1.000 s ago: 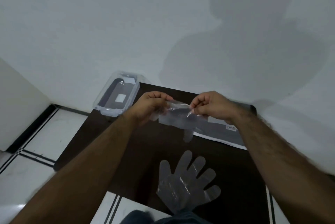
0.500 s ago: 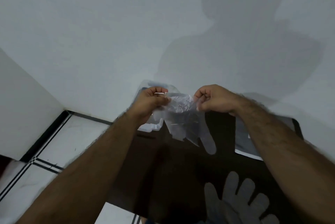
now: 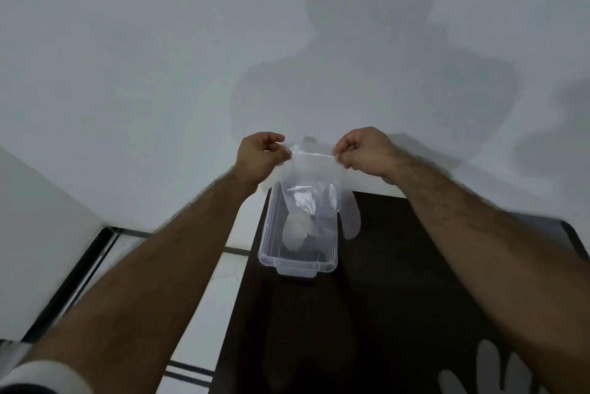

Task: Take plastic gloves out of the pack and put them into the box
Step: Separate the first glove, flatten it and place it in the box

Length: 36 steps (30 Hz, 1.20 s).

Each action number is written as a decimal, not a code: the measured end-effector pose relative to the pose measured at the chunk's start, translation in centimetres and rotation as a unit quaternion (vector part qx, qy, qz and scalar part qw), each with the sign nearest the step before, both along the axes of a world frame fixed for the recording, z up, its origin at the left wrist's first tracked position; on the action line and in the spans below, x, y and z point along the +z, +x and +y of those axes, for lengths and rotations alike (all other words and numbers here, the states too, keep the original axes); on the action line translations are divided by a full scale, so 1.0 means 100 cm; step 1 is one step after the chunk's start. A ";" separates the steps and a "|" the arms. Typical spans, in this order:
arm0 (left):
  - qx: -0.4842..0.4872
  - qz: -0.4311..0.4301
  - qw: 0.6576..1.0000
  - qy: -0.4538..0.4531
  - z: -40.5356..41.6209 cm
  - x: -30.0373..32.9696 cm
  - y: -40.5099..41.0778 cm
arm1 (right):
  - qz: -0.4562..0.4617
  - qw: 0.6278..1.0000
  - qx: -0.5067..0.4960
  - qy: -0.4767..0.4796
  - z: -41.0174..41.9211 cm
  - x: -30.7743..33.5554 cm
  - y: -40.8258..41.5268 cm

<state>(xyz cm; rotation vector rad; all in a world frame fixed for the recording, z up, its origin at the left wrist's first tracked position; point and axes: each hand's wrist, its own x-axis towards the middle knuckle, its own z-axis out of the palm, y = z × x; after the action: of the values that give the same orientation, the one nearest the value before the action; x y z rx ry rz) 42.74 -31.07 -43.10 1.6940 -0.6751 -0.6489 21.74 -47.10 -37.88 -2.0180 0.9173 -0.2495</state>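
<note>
A clear plastic glove [image 3: 314,176] hangs by its cuff between both my hands, stretched tight. My left hand [image 3: 260,157] pinches the cuff's left corner and my right hand [image 3: 364,151] pinches its right corner. The glove's fingers dangle down over and into the clear plastic box [image 3: 298,261], which stands at the far left corner of the dark table [image 3: 367,313]. One glove finger hangs outside the box's right wall. A second clear glove [image 3: 491,374] lies flat on the table at the bottom right, partly cut off by the frame. The pack is out of view.
A white wall rises right behind the table. Left of the table lies white tiled floor [image 3: 220,304] with dark lines. The box sits close to the table's left edge.
Both hands have carried the glove to the left and lifted it above the box. The view has swung left, so the pack and most of the flat glove have left the frame.
</note>
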 end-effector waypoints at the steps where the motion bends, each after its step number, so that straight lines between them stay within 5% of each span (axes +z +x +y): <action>1: 0.008 -0.010 1.000 0.003 -0.005 -0.001 0.009 | -0.002 1.000 -0.010 -0.004 -0.002 0.001 0.008; 6: 0.008 -0.079 0.997 0.008 -0.021 0.009 0.034 | -0.035 0.998 -0.036 -0.039 -0.010 0.007 0.034; 14: -0.067 -0.191 0.973 -0.112 0.010 0.023 0.030 | -0.121 0.988 -0.011 -0.098 0.005 0.002 0.014; 20: -0.131 -0.272 0.953 -0.040 0.040 -0.019 0.024 | -0.117 0.987 0.058 -0.092 0.018 -0.046 0.000; 27: -0.160 -0.299 0.939 0.056 0.053 -0.067 0.019 | -0.032 0.979 0.128 -0.159 0.025 -0.103 -0.003; 36: -0.268 -0.419 0.859 0.120 0.061 -0.128 0.015 | 0.119 0.937 0.238 -0.225 0.039 -0.160 -0.011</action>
<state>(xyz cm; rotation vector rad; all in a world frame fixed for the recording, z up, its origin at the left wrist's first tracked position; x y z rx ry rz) 44.21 -24.95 -55.91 2.0214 -1.7960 -0.3394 20.65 -43.19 -53.86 -2.6713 0.5059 0.0664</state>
